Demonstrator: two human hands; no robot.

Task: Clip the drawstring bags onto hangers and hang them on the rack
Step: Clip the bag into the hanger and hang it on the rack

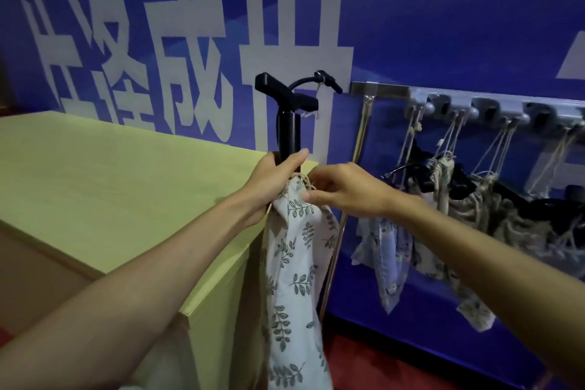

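The left hand is closed around the lower end of a black hanger, which stands almost upright beside the far right corner of the yellow-green surface. The same fist seems also to hold the gathered neck of a leaf-print drawstring bag, which hangs down along the right edge of the surface. The right hand is at the neck of the bag, with its fingertips pressed together on the cloth or the cord just under the left hand; I cannot tell which of the two it pinches. Whether the clip already bites the bag is hidden by the hands.

To the right, a rack with a rail runs along the blue wall, and several other bags already hang from it, some of them by their strings. So I judge that a good part of the task is done. For this bag, the clipping is in progress, and carrying the hanger over to the rack is not yet done.
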